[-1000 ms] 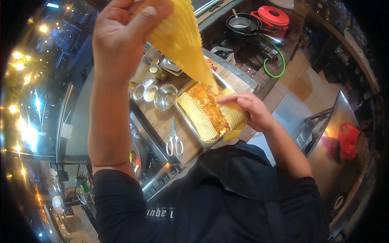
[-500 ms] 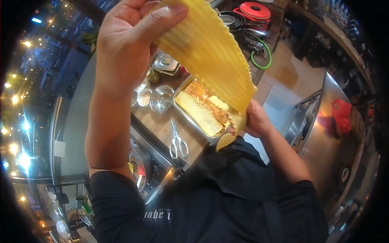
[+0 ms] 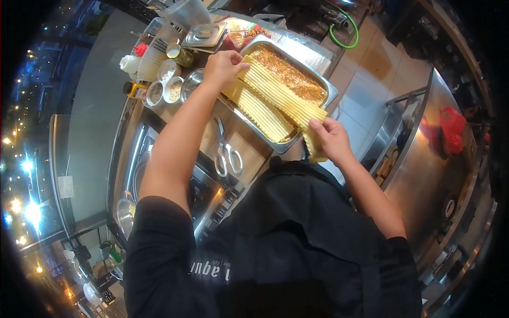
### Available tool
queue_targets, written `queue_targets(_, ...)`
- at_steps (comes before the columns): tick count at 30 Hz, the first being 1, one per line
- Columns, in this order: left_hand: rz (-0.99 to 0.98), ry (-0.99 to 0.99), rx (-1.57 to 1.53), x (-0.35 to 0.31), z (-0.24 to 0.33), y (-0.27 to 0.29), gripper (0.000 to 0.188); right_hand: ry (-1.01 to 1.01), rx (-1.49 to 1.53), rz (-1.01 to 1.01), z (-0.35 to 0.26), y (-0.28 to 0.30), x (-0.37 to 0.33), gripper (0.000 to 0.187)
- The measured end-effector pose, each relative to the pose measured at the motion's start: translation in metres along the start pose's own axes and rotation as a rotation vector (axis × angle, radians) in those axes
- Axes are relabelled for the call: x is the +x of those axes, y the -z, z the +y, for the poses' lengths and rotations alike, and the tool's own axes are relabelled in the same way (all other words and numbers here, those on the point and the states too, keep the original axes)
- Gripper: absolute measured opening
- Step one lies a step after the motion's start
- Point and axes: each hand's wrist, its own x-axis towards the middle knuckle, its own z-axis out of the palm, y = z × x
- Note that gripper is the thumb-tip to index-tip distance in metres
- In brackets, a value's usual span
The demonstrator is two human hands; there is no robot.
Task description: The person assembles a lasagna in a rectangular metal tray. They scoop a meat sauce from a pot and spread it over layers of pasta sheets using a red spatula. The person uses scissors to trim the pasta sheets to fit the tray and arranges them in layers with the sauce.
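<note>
A long ridged lasagna sheet (image 3: 281,94) stretches between my two hands over a rectangular metal pan (image 3: 333,94). My left hand (image 3: 225,68) pinches its far end. Closed on the sheet near its other end is my right hand (image 3: 330,137), and a short tail of pasta hangs below it past the pan's near edge. Inside the pan, a laid lasagna sheet (image 3: 260,111) covers the left side. Reddish-brown meat sauce (image 3: 289,69) shows along the right side. The held sheet hides the strip between them.
White-handled scissors (image 3: 228,153) lie on the wooden board left of the pan. Small bowls (image 3: 173,89), a jar (image 3: 180,54) and squeeze bottles (image 3: 130,63) stand farther left. A stove (image 3: 204,183) sits nearby; a steel table (image 3: 424,175) with a red bag is at right.
The lasagna sheet has come down from high in front of me to just over the pan. My left hand has lowered with it, and the view has shifted.
</note>
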Motion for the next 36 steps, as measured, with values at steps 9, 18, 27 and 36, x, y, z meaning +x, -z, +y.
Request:
queue_targets(9, 0.036, -0.008, 0.137, 0.000, 0.000, -0.017, 0.035, -0.092, -0.440, 0.013, -0.012, -0.007, 0.013, 0.054)
queue_targets(18, 0.259, -0.079, 0.079, -0.003, -0.015, -0.020, 0.035, -0.141, -0.472, -0.045, -0.024, -0.008, 0.023, 0.056)
queue_targets(27, -0.007, -0.268, 0.322, -0.116, 0.081, -0.075, 0.087, -0.098, -0.457, -0.086, -0.040, 0.011, 0.009, 0.042)
queue_targets(36, 0.198, -0.288, 0.201, -0.128, 0.082, -0.087, 0.080, -0.276, -0.740, -0.168, -0.107, 0.061, -0.032, 0.029)
